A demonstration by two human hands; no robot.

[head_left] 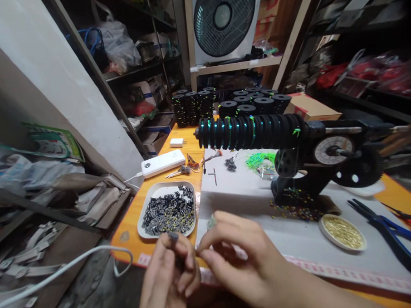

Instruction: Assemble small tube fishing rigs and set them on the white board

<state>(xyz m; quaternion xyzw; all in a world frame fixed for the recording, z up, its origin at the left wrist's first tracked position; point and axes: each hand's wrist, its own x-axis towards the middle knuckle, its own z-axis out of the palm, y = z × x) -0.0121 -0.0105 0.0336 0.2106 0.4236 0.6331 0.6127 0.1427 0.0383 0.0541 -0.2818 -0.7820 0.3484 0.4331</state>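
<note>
The fingers of the left hand [168, 271] clamp a small dark-grey piece [173, 237] — just nearer than the white rounded-square tray [162, 188] on the orange wooden desk [126, 221]; the right hand's [243, 247] fingers meet — whether on anything, I cannot tell.

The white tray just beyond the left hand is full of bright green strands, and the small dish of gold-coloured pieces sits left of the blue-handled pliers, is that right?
Not quite. In the head view, the white tray just beyond the left hand holds small tube-like pieces, mostly black and grey; the bright green strands lie outside it, on the white sheet. The rest stands.
</note>
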